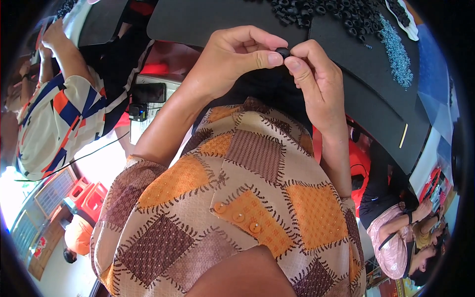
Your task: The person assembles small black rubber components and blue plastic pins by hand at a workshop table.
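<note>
Between my two hands is a small black rounded part [283,52], pinched over the near edge of the table. My left hand [237,54] grips it from the left with thumb and forefinger. From the right, the bent fingers of my right hand [319,74] close in at the part's other side, thumb and forefinger almost together. Whether the right fingertips hold a second tiny piece is hidden. Beyond my hands lies a heap of small black hollow parts [341,15], and to its right a spread of tiny light-blue springs [396,54].
A dark table [366,74] spans the far side, with a thin yellow strip [403,135] at its right. A white tray [408,22] holds more black parts. A phone [149,92] lies at my left. People sit on both sides; red stools [89,195] stand behind.
</note>
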The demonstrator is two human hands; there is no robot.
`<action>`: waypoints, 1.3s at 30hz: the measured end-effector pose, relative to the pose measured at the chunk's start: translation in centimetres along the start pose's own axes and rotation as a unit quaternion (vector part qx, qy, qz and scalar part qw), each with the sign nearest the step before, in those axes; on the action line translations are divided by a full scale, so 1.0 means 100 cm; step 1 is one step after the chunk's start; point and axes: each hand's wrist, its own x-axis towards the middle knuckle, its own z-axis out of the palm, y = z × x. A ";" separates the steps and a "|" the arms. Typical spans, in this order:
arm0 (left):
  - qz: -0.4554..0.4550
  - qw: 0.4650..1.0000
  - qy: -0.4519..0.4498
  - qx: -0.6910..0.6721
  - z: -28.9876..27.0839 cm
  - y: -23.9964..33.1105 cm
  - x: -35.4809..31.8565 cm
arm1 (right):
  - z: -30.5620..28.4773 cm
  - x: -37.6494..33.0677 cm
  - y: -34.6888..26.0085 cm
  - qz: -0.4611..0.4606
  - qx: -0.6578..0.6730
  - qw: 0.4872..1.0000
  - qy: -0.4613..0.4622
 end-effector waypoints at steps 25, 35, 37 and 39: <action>0.171 0.962 0.007 0.211 0.005 -0.006 -0.002 | -0.004 -0.001 -0.001 0.141 0.217 0.966 -0.008; 0.197 0.939 0.017 0.281 0.008 -0.004 -0.005 | -0.002 -0.002 0.000 0.142 0.166 0.976 -0.028; 0.200 0.940 0.020 0.275 0.005 -0.004 -0.005 | 0.003 -0.002 -0.001 0.131 0.174 0.976 0.013; 0.209 0.938 -0.004 0.278 0.003 -0.005 -0.006 | 0.002 -0.003 0.000 0.126 0.173 0.977 0.003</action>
